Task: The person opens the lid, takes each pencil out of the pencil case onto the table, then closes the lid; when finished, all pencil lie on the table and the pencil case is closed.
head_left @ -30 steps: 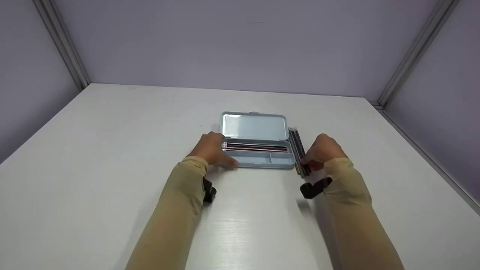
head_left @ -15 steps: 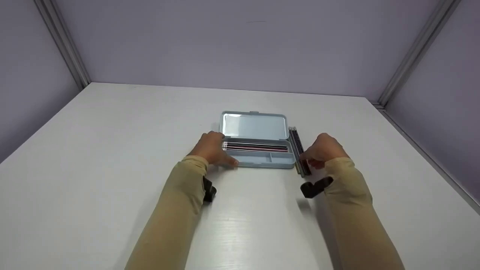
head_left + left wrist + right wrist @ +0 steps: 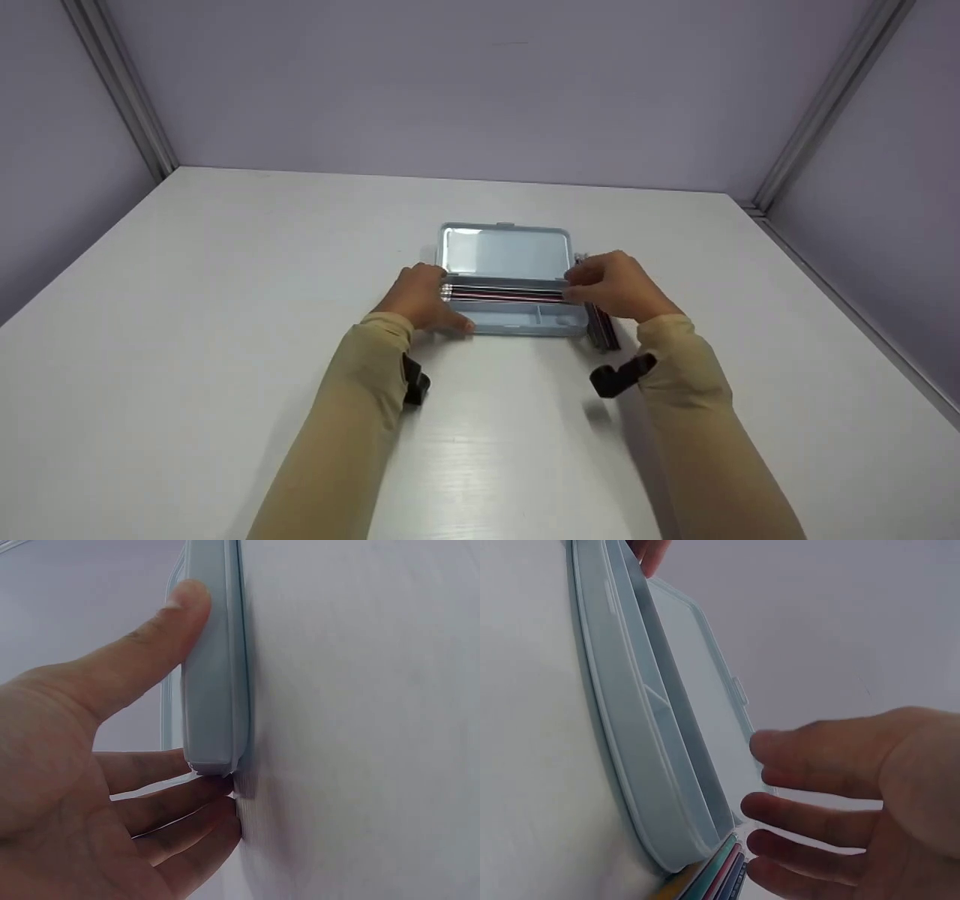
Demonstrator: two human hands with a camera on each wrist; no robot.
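open pencil case [image 3: 517, 319], pencils [image 3: 506, 293] inside, hands at its ends

White desk [image 3: 225, 337] with a faint wood grain, plain lilac back wall [image 3: 480, 82], matching side walls left and right, grey metal rails [image 3: 120, 90] running down both back corners, soft shadows on the desk

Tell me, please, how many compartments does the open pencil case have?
3 visible in the pencil case: a long rear compartment holding pencils, a front left compartment and a smaller front right compartment. The right hand may hide part.
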